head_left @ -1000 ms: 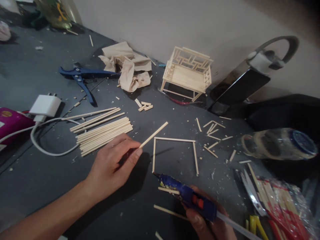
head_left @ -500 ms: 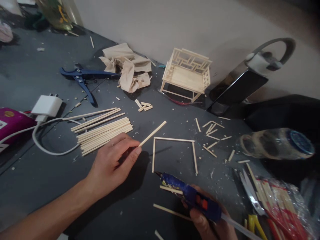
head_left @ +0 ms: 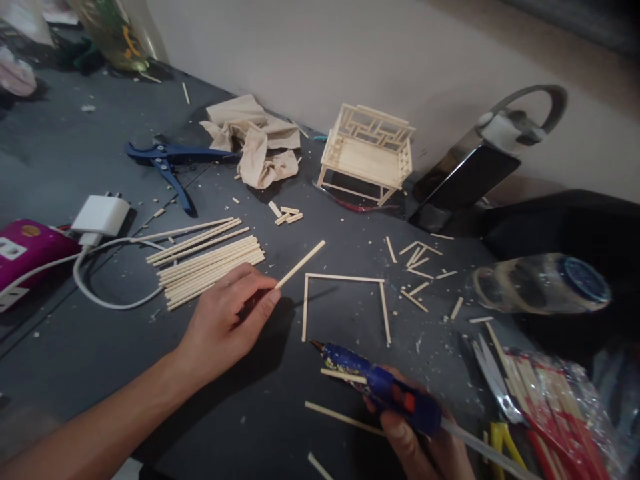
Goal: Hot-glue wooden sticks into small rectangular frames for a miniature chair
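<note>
Between thumb and fingertips, my left hand (head_left: 235,313) pinches one end of a thin wooden stick (head_left: 301,263), which points up and right. My right hand (head_left: 415,433) is wrapped round a blue hot glue gun (head_left: 370,377), with a clear glue stick (head_left: 485,450) out of its back. The gun's nozzle lies just right of the lower left end of a three-sided stick frame (head_left: 345,277) on the table. A short stick (head_left: 344,376) shows along the gun's body; whether it touches the gun I cannot tell. Another stick (head_left: 343,419) lies below the gun.
A bundle of sticks (head_left: 213,270) lies left of the frame. Behind stand a miniature wooden bench (head_left: 367,157), crumpled paper (head_left: 255,147) and a blue cutter (head_left: 170,157). At right are cut pieces (head_left: 417,257), a bottle (head_left: 535,283), scissors (head_left: 495,380) and a black phone (head_left: 467,183).
The nozzle has shifted slightly right, away from the frame's lower left end. My left hand keeps hold of the stick. The whole view has turned a little.
</note>
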`<state>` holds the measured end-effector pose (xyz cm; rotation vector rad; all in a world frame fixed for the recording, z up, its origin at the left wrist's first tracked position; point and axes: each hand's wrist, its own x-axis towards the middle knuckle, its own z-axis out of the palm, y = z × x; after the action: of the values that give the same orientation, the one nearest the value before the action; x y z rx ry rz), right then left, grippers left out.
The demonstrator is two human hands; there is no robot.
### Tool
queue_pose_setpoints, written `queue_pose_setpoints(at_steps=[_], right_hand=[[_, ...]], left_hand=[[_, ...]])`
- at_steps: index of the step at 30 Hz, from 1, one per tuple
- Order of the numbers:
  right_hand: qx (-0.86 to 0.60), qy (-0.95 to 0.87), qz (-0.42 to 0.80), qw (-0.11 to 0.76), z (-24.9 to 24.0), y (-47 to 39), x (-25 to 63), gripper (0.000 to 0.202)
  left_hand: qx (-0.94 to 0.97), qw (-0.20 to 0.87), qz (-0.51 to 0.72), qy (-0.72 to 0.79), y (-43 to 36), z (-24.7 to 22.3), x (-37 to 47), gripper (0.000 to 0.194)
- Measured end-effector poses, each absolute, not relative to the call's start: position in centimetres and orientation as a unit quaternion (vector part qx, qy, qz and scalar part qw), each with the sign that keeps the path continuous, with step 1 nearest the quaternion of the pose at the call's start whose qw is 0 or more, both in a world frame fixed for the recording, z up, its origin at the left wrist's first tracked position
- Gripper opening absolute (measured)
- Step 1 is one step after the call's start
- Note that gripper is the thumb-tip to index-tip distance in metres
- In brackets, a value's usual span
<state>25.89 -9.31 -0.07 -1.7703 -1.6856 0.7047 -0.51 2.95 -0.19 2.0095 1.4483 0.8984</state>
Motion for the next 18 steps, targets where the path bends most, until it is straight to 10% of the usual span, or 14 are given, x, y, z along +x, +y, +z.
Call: queue_pose_setpoints(at_steps=[18], right_hand=[[-0.671,-0.638,0.246,0.288,-1.2,-9.4,25.5,0.045]], left_hand=[[0.743,0.254,0.324,0.528,2.9,-0.2,-0.4,0.01]])
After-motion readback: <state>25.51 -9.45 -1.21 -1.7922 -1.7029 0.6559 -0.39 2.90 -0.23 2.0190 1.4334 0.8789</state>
